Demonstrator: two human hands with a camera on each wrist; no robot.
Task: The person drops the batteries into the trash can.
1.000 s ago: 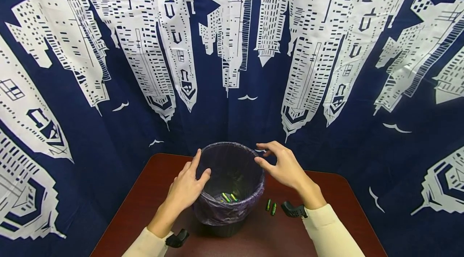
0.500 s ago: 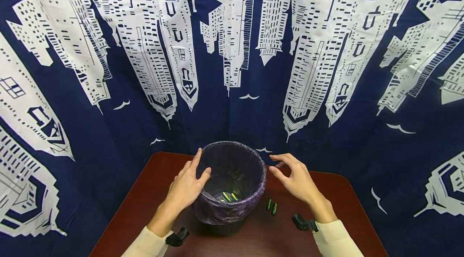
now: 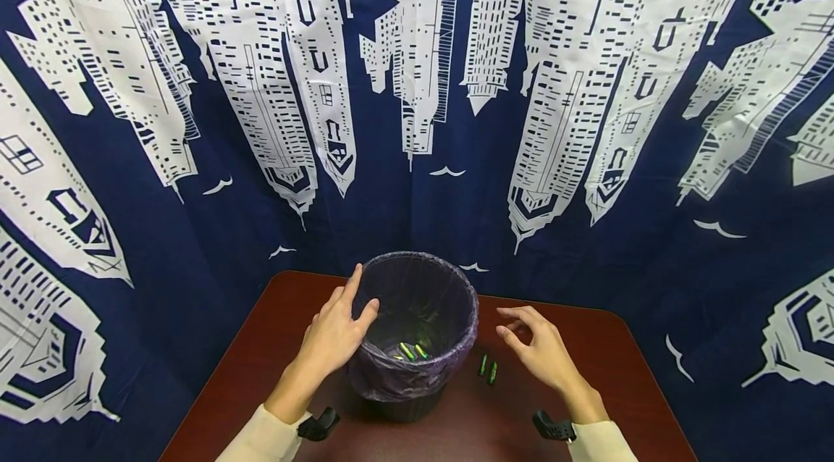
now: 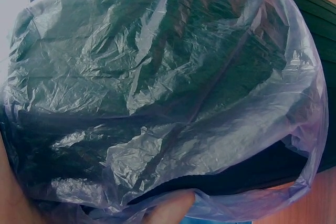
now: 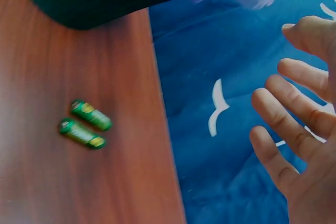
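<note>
A dark trash bin (image 3: 407, 411) lined with a translucent purple bag (image 3: 404, 379) stands on the table. My left hand (image 3: 335, 335) is at its left rim, fingers extended along the outside and thumb over the opening. In the left wrist view one fingertip (image 4: 176, 208) meets the edge of the bag (image 4: 210, 124). Several green-yellow batteries (image 3: 407, 351) lie at the bottom of the bin. To the right of the bin, two green batteries (image 5: 84, 124) lie side by side on the table. My right hand (image 3: 544, 350) hovers right of them with loosely bent fingers, holding nothing.
The reddish-brown table (image 3: 495, 433) ends at its back edge against a navy curtain (image 3: 410, 208) printed with white upside-down buildings. A black wrist strap (image 3: 554, 427) is on the right arm, and another black strap (image 3: 318, 424) on the left.
My right hand has moved away from the bin's right rim, going right and down toward the table beside the two batteries. The left hand has stayed at the left rim.
</note>
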